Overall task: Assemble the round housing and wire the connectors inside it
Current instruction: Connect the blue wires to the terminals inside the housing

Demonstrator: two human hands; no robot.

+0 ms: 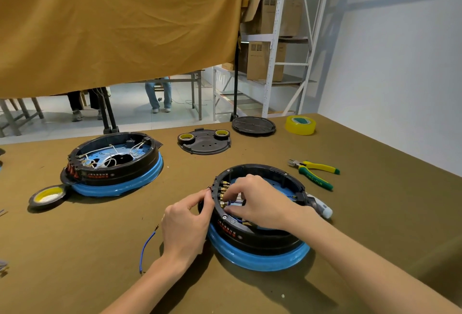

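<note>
Here the right hand reaches down inside the round black plastic housing on its blue ring base, fingers curled and pinching at a thin blue wire right beside the row of small brass terminal connectors set into the housing's left wall. Exactly which terminal the wire end meets is hidden under the fingertips. Just across that wall, the left hand pinches the outer rim with thumb and forefinger, apparently bracing the connector from outside.

Judging from this, the step in hand is seating a wire end on a terminal. Doing it well probably means keeping the left hand's pinch firm so the wall does not flex away, pushing the wire end straight along the terminal's axis and not at an angle, and checking that neighbouring brass posts are not bridged by stray strands.

Left of the left hand, a loose blue wire with a metal lug end lies on the olive-brown cloth-covered tabletop, likely the next lead. Beyond the right hand, green-and-yellow-handled cutting pliers lie within easy reach. Farther ahead are a flat black round cover plate and a black round lid; off to the left stands a second round black housing with white wiring, useful as a routing reference.
</note>
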